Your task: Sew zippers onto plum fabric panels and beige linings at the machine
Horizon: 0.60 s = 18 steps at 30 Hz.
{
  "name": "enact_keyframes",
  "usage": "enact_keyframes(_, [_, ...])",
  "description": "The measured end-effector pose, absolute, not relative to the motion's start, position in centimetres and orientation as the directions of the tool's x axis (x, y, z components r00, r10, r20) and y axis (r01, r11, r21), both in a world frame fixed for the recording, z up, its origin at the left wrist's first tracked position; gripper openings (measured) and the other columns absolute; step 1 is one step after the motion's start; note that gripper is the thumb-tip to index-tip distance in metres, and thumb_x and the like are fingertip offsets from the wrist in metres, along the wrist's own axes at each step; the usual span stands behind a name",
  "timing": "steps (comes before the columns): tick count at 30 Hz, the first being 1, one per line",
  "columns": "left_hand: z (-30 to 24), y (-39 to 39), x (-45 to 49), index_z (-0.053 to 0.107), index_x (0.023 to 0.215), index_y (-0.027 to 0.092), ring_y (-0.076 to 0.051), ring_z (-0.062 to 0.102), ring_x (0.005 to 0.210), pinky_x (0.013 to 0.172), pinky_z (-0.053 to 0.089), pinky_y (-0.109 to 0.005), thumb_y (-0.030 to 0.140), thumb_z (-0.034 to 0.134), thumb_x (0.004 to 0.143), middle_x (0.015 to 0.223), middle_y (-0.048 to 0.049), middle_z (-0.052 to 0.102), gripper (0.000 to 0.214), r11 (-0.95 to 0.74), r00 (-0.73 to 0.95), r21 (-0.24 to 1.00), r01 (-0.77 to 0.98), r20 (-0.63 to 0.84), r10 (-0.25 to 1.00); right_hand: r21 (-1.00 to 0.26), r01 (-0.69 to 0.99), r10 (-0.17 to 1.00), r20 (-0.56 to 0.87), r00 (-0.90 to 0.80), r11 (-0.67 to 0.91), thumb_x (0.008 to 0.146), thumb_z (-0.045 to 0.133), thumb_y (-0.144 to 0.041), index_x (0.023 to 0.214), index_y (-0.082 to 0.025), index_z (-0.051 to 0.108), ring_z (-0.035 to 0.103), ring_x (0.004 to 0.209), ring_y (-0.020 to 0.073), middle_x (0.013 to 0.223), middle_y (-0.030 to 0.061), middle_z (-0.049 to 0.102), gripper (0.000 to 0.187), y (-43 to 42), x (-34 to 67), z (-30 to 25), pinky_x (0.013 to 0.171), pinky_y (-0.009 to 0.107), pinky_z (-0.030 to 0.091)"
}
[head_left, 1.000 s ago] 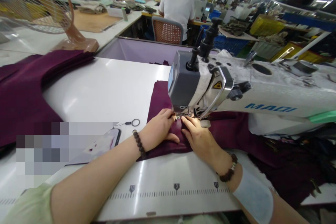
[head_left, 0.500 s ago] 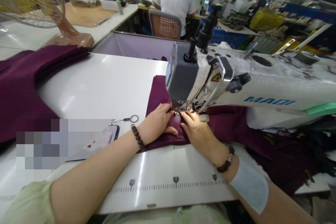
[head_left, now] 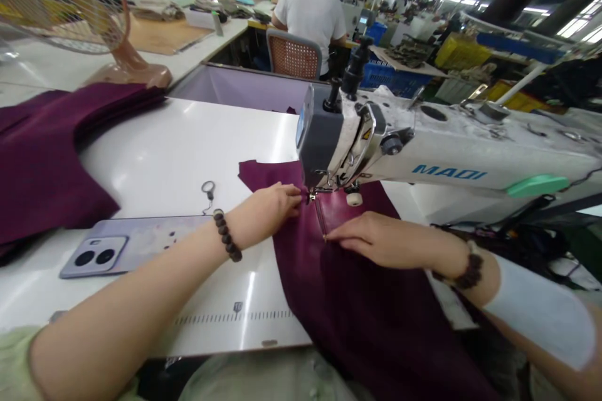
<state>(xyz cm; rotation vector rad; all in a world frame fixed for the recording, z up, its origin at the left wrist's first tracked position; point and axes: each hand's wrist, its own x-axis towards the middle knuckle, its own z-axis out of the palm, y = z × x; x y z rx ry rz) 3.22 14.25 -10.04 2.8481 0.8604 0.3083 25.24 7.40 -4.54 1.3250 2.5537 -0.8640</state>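
Observation:
A maroon cloth [head_left: 371, 313] lies under the needle area of a white and grey sewing machine [head_left: 324, 131] and hangs over the table's front edge. Beside the presser foot [head_left: 311, 197], my left hand [head_left: 270, 210] has its bent fingers closed on a raised part of the cloth; its thumb is hidden. My right hand [head_left: 376, 238] lies on the cloth right of the foot, fingers stretched out to the left. Its index fingertip touches the lower end of a narrow slit or seam [head_left: 320, 216], where something small and gold-coloured shows.
A phone [head_left: 155, 235] with a ring strap [head_left: 208, 190] lies by my left forearm. Stacked maroon cloth [head_left: 42, 163] is at the left, near a fan [head_left: 122, 56]. Behind a lilac bin [head_left: 249, 88], a person in white [head_left: 310, 12] sits on a chair [head_left: 294, 53].
The cloth has turned and now hangs over the front edge. My right hand has moved from beside the foot toward me and right; my left hand has shifted slightly left. The view has shifted too.

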Motion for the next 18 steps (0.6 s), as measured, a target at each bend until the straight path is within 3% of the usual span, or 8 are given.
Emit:
enact_keyframes(2, [-10.3,12.6,3.8,0.059,0.103,0.01,-0.019,0.058,0.101,0.093,0.043,-0.031,0.021,0.049,0.089,0.11,-0.0098,0.06,0.02,-0.829,0.818,0.183,0.528,0.152,0.555,-0.275,0.84,0.846,-0.133,-0.516,0.469,0.088,0.04,-0.019,0.12,-0.017,0.054,0.046,0.119,0.0222,0.128,0.0095,0.05,0.035,6.9,24.6,-7.1,0.101,0.043,0.034])
enact_keyframes(6, [-11.7,10.4,4.6,0.054,0.111,0.005,-0.023,0.053,0.109,0.096,0.041,-0.033,0.033,0.056,0.085,0.116,-0.0152,0.056,0.038,-0.844,0.825,0.102,0.526,0.179,0.536,-0.194,0.897,0.911,-0.029,-0.41,0.398,0.09,0.038,-0.022,0.136,-0.02,0.032,0.025,0.132,0.0244,0.144,0.0087,0.027,0.047,5.4,23.8,-11.9,0.103,0.058,0.022])
enact_keyframes(11, [-13.1,10.5,4.1,0.048,0.121,0.007,-0.025,0.049,0.114,0.097,0.04,-0.034,0.045,0.065,0.074,0.125,-0.0166,0.05,0.063,-0.866,0.847,0.064,0.496,0.185,0.499,-0.199,0.895,0.915,0.023,-0.404,0.4,0.09,0.037,-0.023,0.135,-0.022,0.034,0.025,0.132,0.0227,0.144,0.0084,0.028,0.045,4.8,23.8,-12.9,0.104,0.059,0.019])
enact_keyframes(18, [-12.8,11.2,3.7,0.05,0.121,0.008,-0.025,0.048,0.115,0.098,0.038,-0.033,0.048,0.064,0.072,0.126,-0.0149,0.05,0.065,-0.889,0.874,0.097,0.448,0.162,0.458,-0.214,0.862,0.884,0.02,-0.467,0.46,0.089,0.04,-0.023,0.133,-0.026,0.037,0.03,0.13,0.0242,0.142,0.0077,0.031,0.044,5.8,25.2,-12.8,0.103,0.06,0.02])
